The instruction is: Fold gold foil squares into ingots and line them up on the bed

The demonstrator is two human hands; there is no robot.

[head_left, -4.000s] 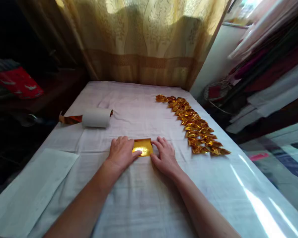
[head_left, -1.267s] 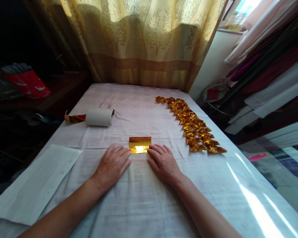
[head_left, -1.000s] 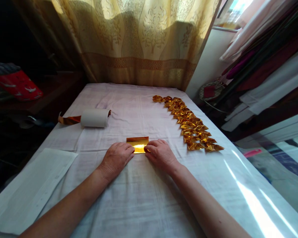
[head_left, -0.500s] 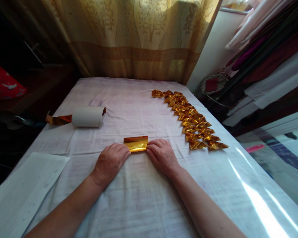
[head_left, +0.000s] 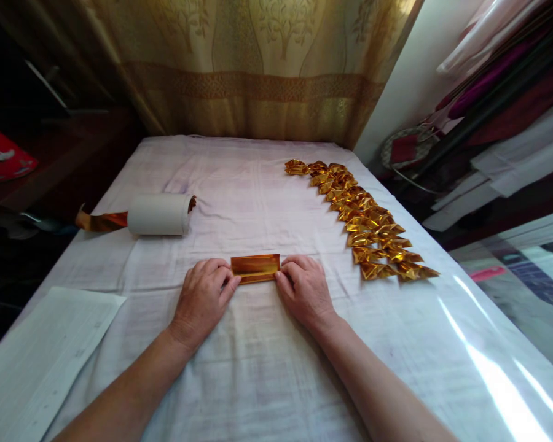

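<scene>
A narrow folded strip of gold foil paper (head_left: 255, 267) lies on the white cloth (head_left: 258, 356) in front of me. My left hand (head_left: 204, 298) rests palm down at the strip's left end, fingers curled, thumb and forefinger pinching its edge. My right hand (head_left: 304, 290) mirrors it at the right end, fingertips pressed on the strip's edge. Both forearms reach in from the bottom of the view.
A long row of several folded gold foil pieces (head_left: 359, 221) runs along the right side. A white roll with gold foil trailing from it (head_left: 155, 214) lies at the left. A white paper sheet (head_left: 41, 356) lies at the near left; a patterned curtain (head_left: 258, 67) hangs behind.
The gold sheet has been folded from a wider rectangle into a narrow strip. Both hands have closed in on its two ends. The camera tilted down slightly.
</scene>
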